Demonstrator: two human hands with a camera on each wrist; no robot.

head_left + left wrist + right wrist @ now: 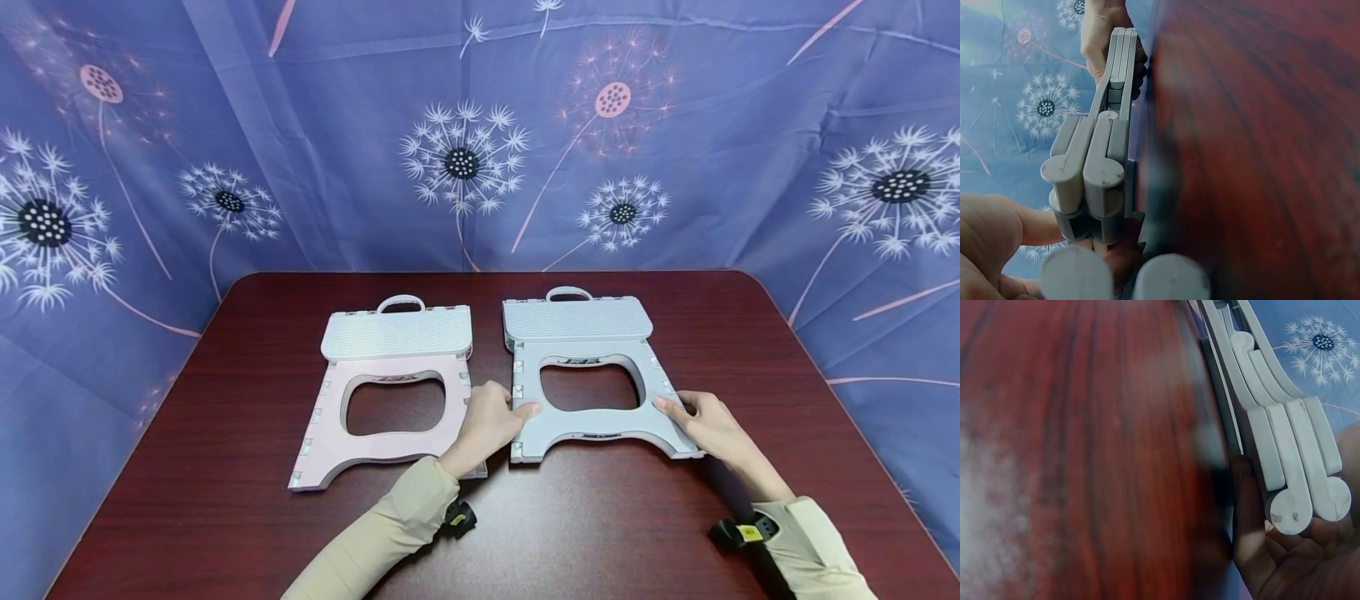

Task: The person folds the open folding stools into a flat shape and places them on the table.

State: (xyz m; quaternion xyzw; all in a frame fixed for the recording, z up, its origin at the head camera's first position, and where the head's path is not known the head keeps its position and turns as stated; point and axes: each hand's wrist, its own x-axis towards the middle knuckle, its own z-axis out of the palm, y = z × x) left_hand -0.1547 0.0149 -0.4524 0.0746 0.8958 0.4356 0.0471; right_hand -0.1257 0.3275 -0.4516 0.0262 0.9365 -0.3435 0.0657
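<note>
Two folded step stools lie side by side. The pale blue-grey folding stool [592,421] on the right has a textured top, a carry handle and a large opening in its leg panel. My left hand [491,421] grips its left edge, thumb on the upper face. On the opposite edge, my right hand [708,425] holds it with the thumb on top and fingers underneath. Both wrist views show the layered leg ends of this stool [1285,437] between thumb and fingers. The pale pink folding stool [326,429], with a whitish top, is partly hidden behind my left hand and forearm.
Both stools are on a dark red wood-grain table [600,517] with rounded far corners. A blue dandelion-print curtain [360,100] hangs around its back and sides. Dark devices are strapped to both wrists. The pink stool is close to the left forearm.
</note>
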